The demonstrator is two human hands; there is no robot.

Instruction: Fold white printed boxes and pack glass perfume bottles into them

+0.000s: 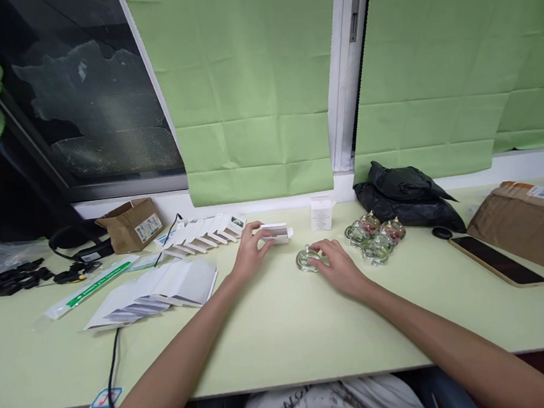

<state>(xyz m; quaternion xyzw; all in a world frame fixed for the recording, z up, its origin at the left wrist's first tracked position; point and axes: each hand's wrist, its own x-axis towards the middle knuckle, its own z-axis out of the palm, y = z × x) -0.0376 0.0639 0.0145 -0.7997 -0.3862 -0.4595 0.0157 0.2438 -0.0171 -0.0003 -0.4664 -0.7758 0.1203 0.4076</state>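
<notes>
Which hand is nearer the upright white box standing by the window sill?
Right. The right hand rests on a small glass bottle just in front of the upright white box. The left hand grips a lying white carton further to the left of it.

No wording can be read anywhere. The white shipping label (148,227) on the small brown cardboard box (132,225) and the green-striped clear plastic sleeve (90,287) carry print too small to read.
</notes>
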